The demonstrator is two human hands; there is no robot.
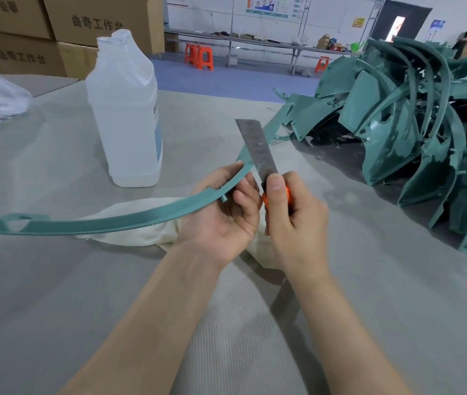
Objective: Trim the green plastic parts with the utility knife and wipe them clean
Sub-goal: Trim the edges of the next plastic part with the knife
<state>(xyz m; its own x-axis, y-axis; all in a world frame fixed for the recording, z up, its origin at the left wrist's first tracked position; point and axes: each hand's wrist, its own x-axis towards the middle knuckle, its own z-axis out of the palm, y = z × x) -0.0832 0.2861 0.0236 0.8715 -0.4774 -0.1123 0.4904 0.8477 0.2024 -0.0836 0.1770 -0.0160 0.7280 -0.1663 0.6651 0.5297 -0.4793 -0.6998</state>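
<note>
Bottle left, parts pile right, cloth between

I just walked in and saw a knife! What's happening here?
A person is trimming a long green strip. The left hand holds the strip; the right hand grips an orange knife, its blade at the strip's edge. A white cloth lies under the hands, a jug stands behind, and a pile of green parts sits to the right.

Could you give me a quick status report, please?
Left hand grips green strip. Right hand grips utility knife, blade crossing strip. Cloth lies beneath hands.
</note>
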